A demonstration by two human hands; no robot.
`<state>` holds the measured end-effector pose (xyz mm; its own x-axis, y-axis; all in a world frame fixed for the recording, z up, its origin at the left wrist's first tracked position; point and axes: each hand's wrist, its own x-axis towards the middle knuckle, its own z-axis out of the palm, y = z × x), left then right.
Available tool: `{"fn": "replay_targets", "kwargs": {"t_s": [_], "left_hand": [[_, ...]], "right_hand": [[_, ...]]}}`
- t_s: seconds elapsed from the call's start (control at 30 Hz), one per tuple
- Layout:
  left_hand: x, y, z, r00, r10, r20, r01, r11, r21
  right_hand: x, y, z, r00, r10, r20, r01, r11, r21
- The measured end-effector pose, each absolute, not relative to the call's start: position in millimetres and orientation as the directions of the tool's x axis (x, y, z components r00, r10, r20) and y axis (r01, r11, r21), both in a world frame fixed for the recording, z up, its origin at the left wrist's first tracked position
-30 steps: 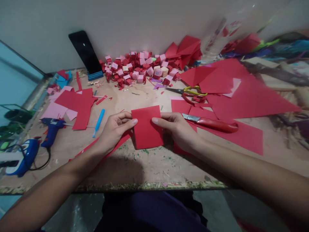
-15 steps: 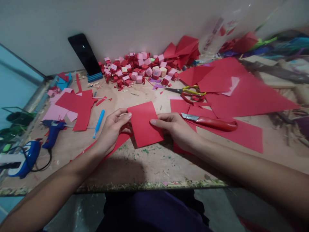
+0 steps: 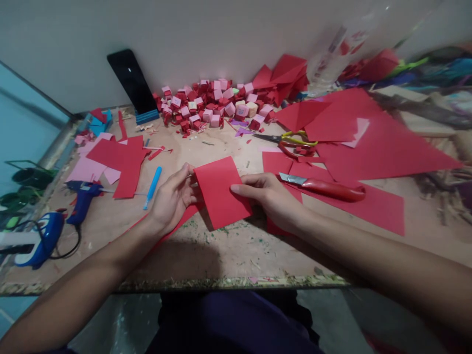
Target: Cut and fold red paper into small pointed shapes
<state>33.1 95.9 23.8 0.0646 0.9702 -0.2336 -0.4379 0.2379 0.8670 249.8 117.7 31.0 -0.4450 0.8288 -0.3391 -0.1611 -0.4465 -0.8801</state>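
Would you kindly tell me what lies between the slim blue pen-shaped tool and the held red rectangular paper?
In the head view, the person's left hand lies between the tool and the paper.

Red paper [image 3: 219, 196]: small 4-sided pc, plain matte red, straight-cut edges, sharp corners, a bit longer than wide. Looks approx flat; can't tell if single sheet or doubled. Held up in the near-ctr of the scene, btwn left hand [image 3: 170, 200] and right hand [image 3: 272, 197], broad face up. Turned at an angle: far end skewed L, near end R. R edge pinched, thumb on top w/ fingers underneath; far L corner right by the other hand's fingertips, contact unclear.
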Motion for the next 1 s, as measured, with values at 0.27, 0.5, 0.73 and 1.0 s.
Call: {"fn": "replay_targets", "kwargs": {"t_s": [0.27, 0.5, 0.73, 1.0], "left_hand": [[29.9, 92.5, 28.4, 0.074, 0.98, -0.184, -0.419, 0.198, 0.886], [29.4, 92.5, 31.0, 0.122, 0.972, -0.203, -0.363, 0.234, 0.902], [27.0, 93.6, 30.4, 0.208, 0.958, -0.196, -0.363, 0.261, 0.895], [21.3, 96.4, 36.9, 0.298, 0.945, -0.136, -0.345, 0.24, 0.908]], "right_hand": [[250.8, 116.4, 28.8, -0.448, 0.814, -0.371, -0.15, -0.477, -0.866], [251.2, 115.0, 32.7, -0.417, 0.819, -0.394, -0.16, -0.493, -0.855], [254.9, 119.8, 37.4, -0.445, 0.827, -0.344, -0.136, -0.442, -0.887], [266.8, 133.8, 61.9, -0.51, 0.82, -0.262, 0.036, -0.284, -0.958]]}}
